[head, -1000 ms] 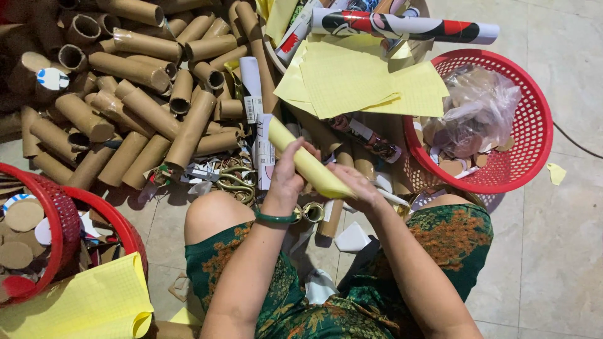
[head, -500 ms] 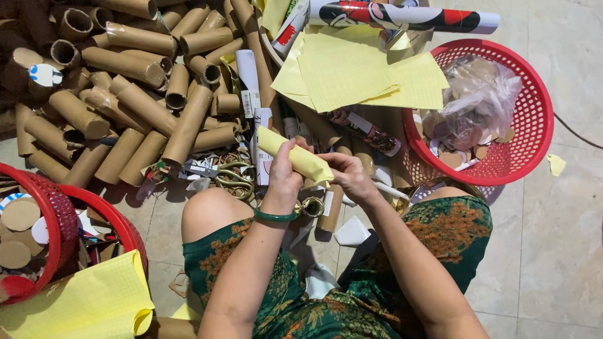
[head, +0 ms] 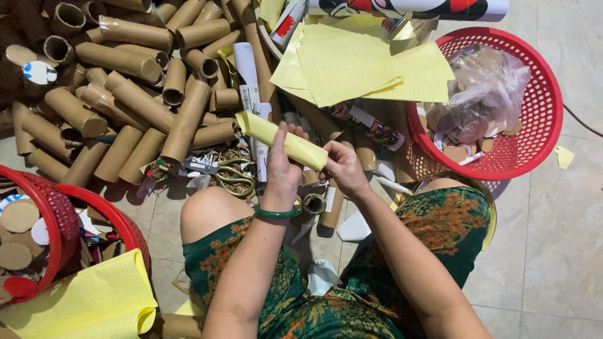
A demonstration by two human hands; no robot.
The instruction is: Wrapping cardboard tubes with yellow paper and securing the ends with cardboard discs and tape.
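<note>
I hold a cardboard tube wrapped in yellow paper (head: pixel 270 133) slantwise in front of me, its upper end to the left. My left hand (head: pixel 284 172) grips its middle from below, a green bangle (head: pixel 275 213) on the wrist. My right hand (head: pixel 342 169) pinches the tube's lower right end. A pair of scissors (head: pixel 229 172) lies on the floor just left of my left hand. My knees, in green patterned cloth, flank the hands.
A big heap of bare brown cardboard tubes (head: pixel 125 94) fills the upper left. Yellow paper sheets (head: pixel 358 66) lie ahead. A red basket (head: pixel 540 125) with a plastic bag stands right. Red baskets (head: pixel 59 220) with card discs stand left, with a yellow sheet (head: pixel 94 301) below them.
The yellow-wrapped tube has been turned and shifted slightly between my hands. Both hands keep hold of it.
</note>
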